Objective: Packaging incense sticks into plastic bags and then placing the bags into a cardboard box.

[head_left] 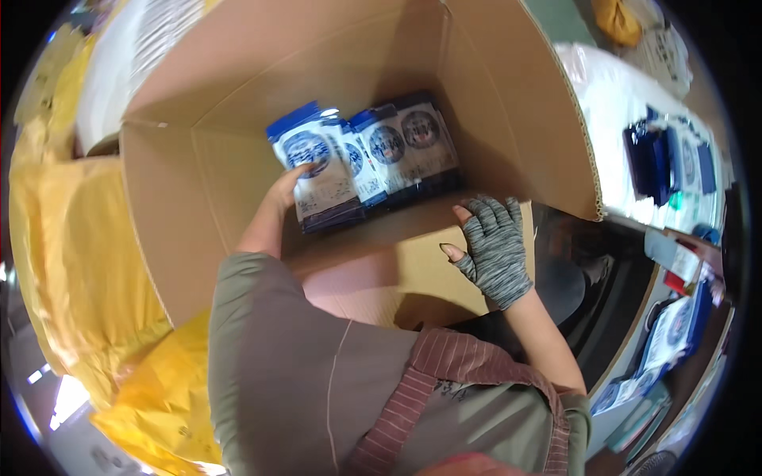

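Inside a large open cardboard box, several flat blue-and-white packets lie side by side with round blue emblems facing up. Bare and reaching in from the left, my left hand grips the leftmost blue-and-white packet, thumb on its face; the fingers beneath are hidden. My right hand wears a grey knitted glove with bare thumb and index tips. It is over the near flap of the box, fingers stretched out, holding nothing. Whether it touches the flap I cannot tell.
Yellow plastic sacks crowd the box's left side. More blue packets lie on a white plastic-wrapped bundle at the right. Lower right, other blue-and-white packets rest by a shelf edge. A dark round stool seat shows below the right flap.
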{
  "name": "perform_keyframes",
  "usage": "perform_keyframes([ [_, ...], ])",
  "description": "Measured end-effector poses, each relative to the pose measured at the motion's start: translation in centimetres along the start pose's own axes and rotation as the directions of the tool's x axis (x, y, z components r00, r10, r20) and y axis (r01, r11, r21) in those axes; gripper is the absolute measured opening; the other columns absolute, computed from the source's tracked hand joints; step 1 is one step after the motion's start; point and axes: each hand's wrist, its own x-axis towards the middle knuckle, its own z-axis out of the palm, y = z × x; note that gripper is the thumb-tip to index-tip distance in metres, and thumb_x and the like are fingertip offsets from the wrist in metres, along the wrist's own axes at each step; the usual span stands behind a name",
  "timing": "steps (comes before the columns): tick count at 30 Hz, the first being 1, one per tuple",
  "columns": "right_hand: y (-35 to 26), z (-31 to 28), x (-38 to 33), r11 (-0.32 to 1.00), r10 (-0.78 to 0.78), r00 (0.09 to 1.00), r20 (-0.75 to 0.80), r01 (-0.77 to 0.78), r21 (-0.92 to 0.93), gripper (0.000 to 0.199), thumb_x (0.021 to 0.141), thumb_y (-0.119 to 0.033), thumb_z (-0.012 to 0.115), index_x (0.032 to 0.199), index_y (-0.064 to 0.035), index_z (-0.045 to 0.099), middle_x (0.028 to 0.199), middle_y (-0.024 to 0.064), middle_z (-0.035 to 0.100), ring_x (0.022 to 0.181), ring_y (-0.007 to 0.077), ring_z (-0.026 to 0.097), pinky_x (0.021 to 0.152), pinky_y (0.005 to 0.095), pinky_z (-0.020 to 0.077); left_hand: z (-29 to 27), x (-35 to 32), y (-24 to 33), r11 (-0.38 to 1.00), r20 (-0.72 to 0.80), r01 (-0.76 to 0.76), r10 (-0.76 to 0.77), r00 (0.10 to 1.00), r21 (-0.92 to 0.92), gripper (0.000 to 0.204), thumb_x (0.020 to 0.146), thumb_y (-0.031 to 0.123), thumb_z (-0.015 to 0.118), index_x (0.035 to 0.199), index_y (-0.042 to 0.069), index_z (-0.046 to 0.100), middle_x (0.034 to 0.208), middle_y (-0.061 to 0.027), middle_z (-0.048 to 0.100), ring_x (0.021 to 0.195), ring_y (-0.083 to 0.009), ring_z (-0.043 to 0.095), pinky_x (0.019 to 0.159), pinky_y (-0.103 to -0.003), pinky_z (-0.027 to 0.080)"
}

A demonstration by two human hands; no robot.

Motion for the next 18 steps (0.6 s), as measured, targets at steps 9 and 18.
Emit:
perform_keyframes([
  [9, -0.1, 0.7, 0.2, 0.998, 0.056, 0.998, 0.029, -0.057, 0.034, 0.058, 0.084, -0.045, 0.059, 0.126, -0.0065, 0.052, 0.132, 0.0125, 0.049, 0.124, 0.0325, 0.043, 0.108, 0.0557, 0.0221, 4.3, 0.9, 2.6, 0.742, -0.543, 0.048, 0.444, 0.713, 0.669, 0.048, 0.082, 0.018, 0.066, 0.124, -0.004, 0.056, 0.117, -0.0186, 0.061, 0.106, -0.0259, 0.058, 0.085, -0.038, 0.049],
  [18, -0.5, -4.7, -18.9, 0.91, 0.411, 0.782, -0.469, -0.386, 0.153, 0.046, 0.082, -0.024, 0.067, 0.122, -0.0055, 0.053, 0.119, 0.0178, 0.056, 0.11, 0.0342, 0.054, 0.094, 0.0456, 0.0436, 37.3, -18.7, -5.9, -0.614, 0.904, -0.787, 0.364, -0.224, 0.052, 0.034, 0.088, 0.009, 0.058, 0.119, -0.002, 0.053, 0.116, -0.0198, 0.058, 0.105, -0.037, 0.056, 0.093, -0.044, 0.046],
])
